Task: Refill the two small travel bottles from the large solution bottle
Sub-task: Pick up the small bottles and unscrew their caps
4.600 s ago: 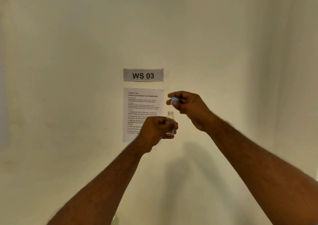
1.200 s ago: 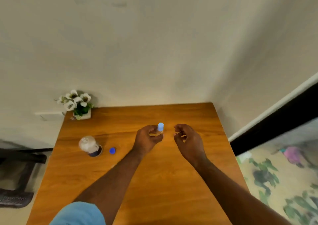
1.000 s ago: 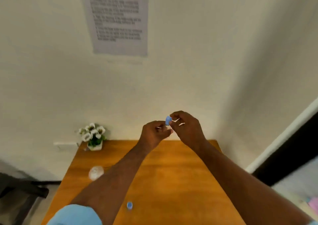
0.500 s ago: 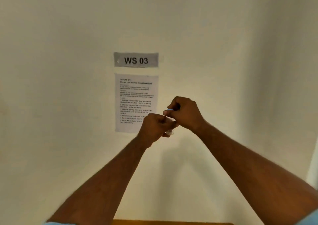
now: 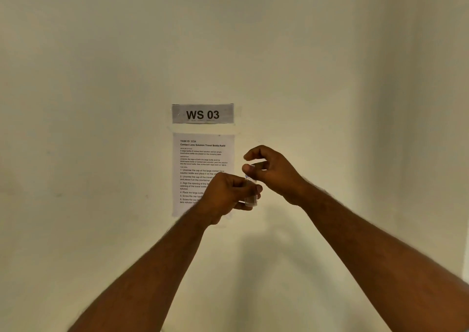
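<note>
I hold both hands up in front of the wall. My left hand (image 5: 225, 194) is wrapped around a small clear travel bottle (image 5: 251, 201); only its lower end shows below my fingers. My right hand (image 5: 275, 172) sits on the bottle's top, thumb and fingers pinched around the pale blue cap (image 5: 248, 177), which is almost fully hidden. The right index finger curls free above. The large solution bottle, the other travel bottle and the table are out of view.
A grey "WS 03" sign (image 5: 202, 113) and a printed instruction sheet (image 5: 200, 154) are stuck on the cream wall right behind my hands. A wall corner runs down the right side.
My view has swung up from the wooden table to the wall. My right hand, fisted over the bottle's top half a second ago, now has its index finger lifted and the fingers turned on the cap.
</note>
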Demonstrator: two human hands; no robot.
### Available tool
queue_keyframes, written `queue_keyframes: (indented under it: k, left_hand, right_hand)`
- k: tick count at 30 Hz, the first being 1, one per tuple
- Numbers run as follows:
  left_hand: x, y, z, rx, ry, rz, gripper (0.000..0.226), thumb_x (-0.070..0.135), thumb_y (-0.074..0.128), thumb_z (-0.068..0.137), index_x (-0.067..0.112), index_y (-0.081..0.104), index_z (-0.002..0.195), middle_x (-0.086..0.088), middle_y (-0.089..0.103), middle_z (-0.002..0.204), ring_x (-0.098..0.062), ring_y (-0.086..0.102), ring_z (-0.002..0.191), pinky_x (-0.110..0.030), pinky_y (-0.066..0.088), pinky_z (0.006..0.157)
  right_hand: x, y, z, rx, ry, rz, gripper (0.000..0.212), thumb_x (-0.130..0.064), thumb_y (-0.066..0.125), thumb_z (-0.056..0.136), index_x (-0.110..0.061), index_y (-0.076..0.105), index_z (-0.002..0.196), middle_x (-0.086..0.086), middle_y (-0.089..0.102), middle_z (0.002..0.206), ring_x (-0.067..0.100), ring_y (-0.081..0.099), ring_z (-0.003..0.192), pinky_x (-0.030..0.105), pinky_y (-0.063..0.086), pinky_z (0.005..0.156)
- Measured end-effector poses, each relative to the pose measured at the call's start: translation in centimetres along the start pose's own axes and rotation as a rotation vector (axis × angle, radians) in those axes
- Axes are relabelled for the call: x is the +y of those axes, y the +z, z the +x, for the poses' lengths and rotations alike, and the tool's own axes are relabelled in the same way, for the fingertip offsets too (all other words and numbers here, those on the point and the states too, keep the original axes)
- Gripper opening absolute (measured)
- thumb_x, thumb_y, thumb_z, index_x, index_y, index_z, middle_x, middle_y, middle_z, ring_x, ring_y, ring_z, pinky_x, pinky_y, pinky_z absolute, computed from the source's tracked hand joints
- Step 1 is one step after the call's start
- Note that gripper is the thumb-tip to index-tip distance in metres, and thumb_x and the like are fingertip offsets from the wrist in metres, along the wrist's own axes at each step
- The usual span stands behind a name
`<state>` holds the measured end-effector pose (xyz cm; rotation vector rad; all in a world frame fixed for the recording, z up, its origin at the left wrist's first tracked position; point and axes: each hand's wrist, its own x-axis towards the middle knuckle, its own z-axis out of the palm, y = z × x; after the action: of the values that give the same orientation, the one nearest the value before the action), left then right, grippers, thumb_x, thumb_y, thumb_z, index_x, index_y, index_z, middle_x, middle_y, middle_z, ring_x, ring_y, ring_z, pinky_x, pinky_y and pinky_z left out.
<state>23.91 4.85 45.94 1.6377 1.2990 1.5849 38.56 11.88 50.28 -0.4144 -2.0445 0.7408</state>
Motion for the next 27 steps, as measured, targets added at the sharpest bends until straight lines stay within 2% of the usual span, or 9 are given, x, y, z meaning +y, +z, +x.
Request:
queue_keyframes:
  k: [4, 7, 10, 12, 15, 18, 22, 24, 27]
  left_hand:
    - [0.3, 0.1, 0.1, -0.016, -0.003, 0.025, 0.022, 0.019, 0.077, 0.087, -0.003, 0.076, 0.092, -0.024, 0.075, 0.092, -0.025, 0.074, 0.08, -0.034, 0.061, 0.07]
    - [0.3, 0.1, 0.0, -0.013, -0.02, 0.02, 0.024, 0.019, 0.077, 0.087, -0.003, 0.076, 0.094, -0.024, 0.075, 0.094, -0.027, 0.074, 0.08, -0.033, 0.061, 0.069]
    - [0.2, 0.2, 0.0, -0.012, -0.025, 0.022, 0.021, 0.018, 0.077, 0.087, -0.001, 0.077, 0.096, -0.023, 0.076, 0.094, -0.025, 0.075, 0.08, -0.031, 0.061, 0.068]
    - [0.3, 0.3, -0.1, -0.02, -0.02, 0.022, 0.02, 0.016, 0.076, 0.088, -0.002, 0.077, 0.095, -0.023, 0.076, 0.094, -0.023, 0.074, 0.079, -0.031, 0.061, 0.068]
    - [0.4, 0.3, -0.1, -0.027, -0.02, 0.033, 0.022, 0.017, 0.077, 0.087, -0.003, 0.076, 0.096, -0.023, 0.076, 0.093, -0.023, 0.074, 0.079, -0.031, 0.061, 0.068]
    - [0.5, 0.1, -0.1, -0.01, -0.026, 0.049, 0.023, 0.017, 0.077, 0.087, -0.003, 0.076, 0.098, -0.02, 0.077, 0.093, -0.023, 0.075, 0.08, -0.031, 0.062, 0.068]
    - [0.9, 0.3, -0.3, -0.031, -0.003, 0.051, 0.024, 0.017, 0.077, 0.087, -0.005, 0.075, 0.096, -0.025, 0.075, 0.095, -0.025, 0.074, 0.08, -0.032, 0.062, 0.069]
    - [1.1, 0.3, -0.4, -0.035, -0.003, 0.053, 0.025, 0.018, 0.077, 0.087, -0.005, 0.075, 0.096, -0.024, 0.075, 0.094, -0.025, 0.074, 0.08, -0.032, 0.062, 0.07]
    - [1.1, 0.3, -0.5, -0.017, -0.009, 0.068, 0.025, 0.019, 0.077, 0.086, -0.003, 0.076, 0.098, -0.021, 0.076, 0.093, -0.024, 0.075, 0.08, -0.032, 0.063, 0.069]
  right_hand:
    - [0.1, 0.1, -0.1, 0.102, 0.031, -0.013, 0.032, -0.028, 0.083, 0.079, -0.018, 0.061, 0.101, -0.005, 0.066, 0.082, 0.009, 0.064, 0.076, 0.029, 0.054, 0.074]
    - [-0.2, -0.2, -0.3, 0.031, 0.06, 0.111, 0.029, -0.01, 0.072, 0.089, -0.014, 0.059, 0.115, 0.004, 0.077, 0.094, 0.011, 0.073, 0.093, 0.03, 0.057, 0.084]
    - [-0.4, -0.5, -0.5, -0.032, 0.106, 0.107, 0.039, -0.017, 0.071, 0.091, -0.022, 0.056, 0.127, 0.001, 0.07, 0.116, 0.016, 0.07, 0.103, 0.03, 0.057, 0.085]
    - [-0.1, -0.3, -0.6, 0.012, 0.138, 0.073, 0.04, -0.025, 0.078, 0.086, -0.023, 0.058, 0.121, 0.004, 0.069, 0.108, 0.016, 0.069, 0.097, 0.033, 0.057, 0.085]
    - [0.1, -0.3, -0.9, 0.051, 0.126, 0.113, 0.032, -0.014, 0.074, 0.088, -0.014, 0.059, 0.116, 0.009, 0.075, 0.097, 0.018, 0.071, 0.097, 0.033, 0.055, 0.087]
    - [-0.2, -0.7, -0.9, -0.048, 0.132, 0.157, 0.03, -0.008, 0.06, 0.098, -0.017, 0.056, 0.126, 0.004, 0.075, 0.112, 0.017, 0.069, 0.109, 0.034, 0.053, 0.095]
    - [-0.4, -0.3, -0.9, 0.031, 0.134, 0.104, 0.034, -0.024, 0.073, 0.09, -0.022, 0.059, 0.122, 0.002, 0.07, 0.107, 0.021, 0.069, 0.103, 0.042, 0.055, 0.096]
    - [-0.6, -0.1, -1.1, 0.081, 0.12, 0.113, 0.032, -0.017, 0.074, 0.089, -0.018, 0.06, 0.118, 0.004, 0.072, 0.097, 0.022, 0.071, 0.099, 0.041, 0.056, 0.094]
    - [-1.1, -0.6, -1.2, 0.002, 0.12, 0.153, 0.032, -0.005, 0.058, 0.098, -0.015, 0.055, 0.128, 0.006, 0.075, 0.11, 0.019, 0.069, 0.107, 0.037, 0.053, 0.097]
